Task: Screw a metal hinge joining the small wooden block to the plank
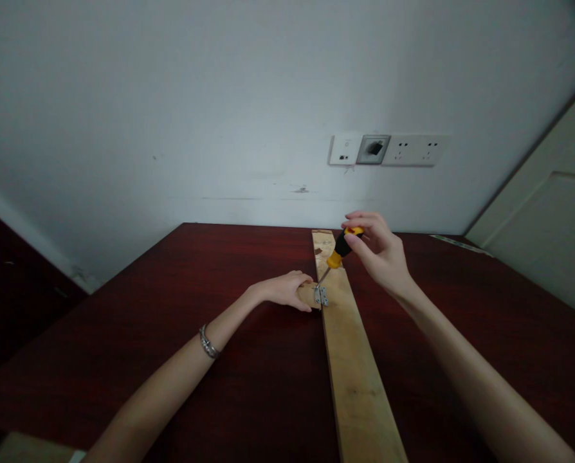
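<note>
Right hand round screwdriver; flat hinge (seemingly metal), wooden board.

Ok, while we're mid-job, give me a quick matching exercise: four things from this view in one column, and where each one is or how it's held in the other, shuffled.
Column one
1. screwdriver
2. metal hinge
3. bracelet
4. small wooden block

Column two
A. around the left forearm
B. gripped by the left hand
C. silver, at the tip of the tool
D. black and yellow, held in the right hand

Pairs: 1-D, 2-C, 3-A, 4-B
</note>
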The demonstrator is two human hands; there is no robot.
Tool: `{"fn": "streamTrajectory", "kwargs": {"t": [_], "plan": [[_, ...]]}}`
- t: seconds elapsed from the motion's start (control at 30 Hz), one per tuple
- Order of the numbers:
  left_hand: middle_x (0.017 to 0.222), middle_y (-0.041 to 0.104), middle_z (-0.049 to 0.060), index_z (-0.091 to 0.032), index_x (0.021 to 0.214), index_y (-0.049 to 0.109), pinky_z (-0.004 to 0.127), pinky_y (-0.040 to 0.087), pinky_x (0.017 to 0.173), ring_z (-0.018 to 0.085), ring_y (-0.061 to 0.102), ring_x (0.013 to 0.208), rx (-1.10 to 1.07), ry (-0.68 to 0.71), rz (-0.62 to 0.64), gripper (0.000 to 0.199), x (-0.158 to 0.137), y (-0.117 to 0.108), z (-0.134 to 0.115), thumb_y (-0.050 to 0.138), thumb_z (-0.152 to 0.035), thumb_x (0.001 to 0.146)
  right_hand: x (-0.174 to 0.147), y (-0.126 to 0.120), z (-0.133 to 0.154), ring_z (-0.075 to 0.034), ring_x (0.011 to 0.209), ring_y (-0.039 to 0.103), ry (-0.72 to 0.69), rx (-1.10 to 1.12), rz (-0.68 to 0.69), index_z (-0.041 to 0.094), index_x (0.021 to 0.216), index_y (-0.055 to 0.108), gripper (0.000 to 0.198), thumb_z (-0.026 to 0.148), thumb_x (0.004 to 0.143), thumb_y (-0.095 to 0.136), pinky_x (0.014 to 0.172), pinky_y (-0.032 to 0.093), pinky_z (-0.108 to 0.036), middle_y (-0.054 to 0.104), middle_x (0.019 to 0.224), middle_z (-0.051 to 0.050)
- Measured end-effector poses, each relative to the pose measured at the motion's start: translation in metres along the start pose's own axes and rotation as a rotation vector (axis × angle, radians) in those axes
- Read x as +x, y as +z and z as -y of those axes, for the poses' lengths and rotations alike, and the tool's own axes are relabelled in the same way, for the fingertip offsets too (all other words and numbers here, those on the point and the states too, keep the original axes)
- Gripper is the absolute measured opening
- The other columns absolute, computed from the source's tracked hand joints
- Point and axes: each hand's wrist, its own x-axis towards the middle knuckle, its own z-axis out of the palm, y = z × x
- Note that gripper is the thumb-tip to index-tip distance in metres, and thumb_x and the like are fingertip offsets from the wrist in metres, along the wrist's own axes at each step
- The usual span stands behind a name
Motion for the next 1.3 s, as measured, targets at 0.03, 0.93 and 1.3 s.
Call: {"fn": "streamTrajectory", "kwargs": {"t": [0.03, 0.93, 1.3], "plan": [[0.110, 0.055, 0.009, -0.017, 0.117, 0.051, 0.033, 0.039, 0.088, 0.024, 0.050, 0.102, -0.002, -0.001, 0.000, 0.065, 0.000, 0.000, 0.000, 0.071, -0.048, 0.064, 0.000, -0.001, 0.000, -0.022, 0.112, 0.051, 0.021, 0.041, 0.050, 0.030, 0.107, 0.062, 0.025, 0.024, 0.083, 0.053, 0.094, 0.044, -0.043, 0.054, 0.121, -0.003], [0.110, 0.054, 0.009, -0.016, 0.116, 0.049, 0.035, 0.039, 0.089, 0.024, 0.051, 0.101, -0.043, -0.026, -0.028, 0.065, -0.002, 0.003, 0.000, 0.073, -0.044, 0.063, -0.006, 0.008, -0.001, -0.019, 0.101, 0.056, 0.106, 0.178, 0.225, 0.032, 0.127, 0.045, 0.053, 0.020, 0.077, 0.059, 0.078, 0.055, -0.036, 0.049, 0.126, -0.004], [0.114, 0.053, 0.010, -0.017, 0.118, 0.048, 0.036, 0.039, 0.091, 0.024, 0.050, 0.105, -0.079, -0.033, -0.026, 0.066, -0.002, 0.004, 0.000, 0.074, -0.041, 0.062, -0.006, 0.009, -0.006, -0.020, 0.098, 0.055, 0.103, 0.116, 0.130, 0.031, 0.118, 0.051, 0.053, 0.026, 0.069, 0.071, 0.064, 0.056, -0.029, 0.047, 0.125, -0.005]]}}
